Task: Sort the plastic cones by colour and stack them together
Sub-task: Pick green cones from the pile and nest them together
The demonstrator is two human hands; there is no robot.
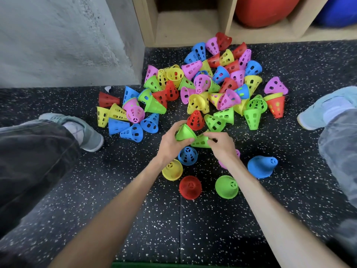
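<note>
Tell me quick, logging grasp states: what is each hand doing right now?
Left hand: grips a small green cone stack.
Right hand: holds a single green cone.

Cone pile [202, 84] ahead; flanks open.

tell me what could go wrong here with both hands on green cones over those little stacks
1. The left hand and right hand hold green cones directly above the blue stack; a dropped cone might topple it.
2. The right forearm passes close over the green stack and partly hides a pink one, so pulling back could knock either.
</note>
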